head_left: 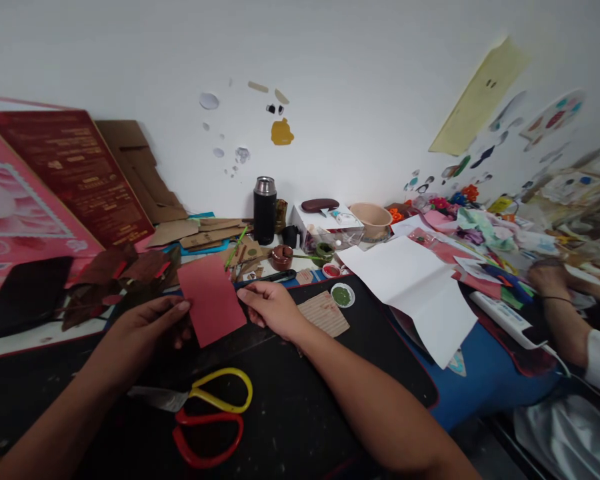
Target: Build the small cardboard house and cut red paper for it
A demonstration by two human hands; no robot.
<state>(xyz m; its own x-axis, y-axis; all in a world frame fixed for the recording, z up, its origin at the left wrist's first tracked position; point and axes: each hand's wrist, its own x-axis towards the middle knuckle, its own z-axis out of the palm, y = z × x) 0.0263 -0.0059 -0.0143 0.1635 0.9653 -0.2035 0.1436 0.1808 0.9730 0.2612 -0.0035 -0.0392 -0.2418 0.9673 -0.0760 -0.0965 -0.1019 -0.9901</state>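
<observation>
Both my hands hold a red rectangular piece of paper (210, 299) above a black mat (290, 407). My left hand (150, 327) pinches its lower left edge with the fingers closed on it. Gripping the right edge is my right hand (270, 308), fingers curled around it. Scissors with one yellow and one red handle (205, 413) lie on the mat just below my hands. A ribbed cardboard piece (325, 315) and a small dish of green paint (343, 295) sit to the right of my right hand.
Dark red paper scraps (125, 273), cardboard strips (205, 235), a black flask (265, 210), a brown pot (282, 257) and a beige bowl (373, 219) crowd the back. White folded paper (415, 287) lies right. Another person's arm (560, 313) rests at far right near a power strip (505, 319).
</observation>
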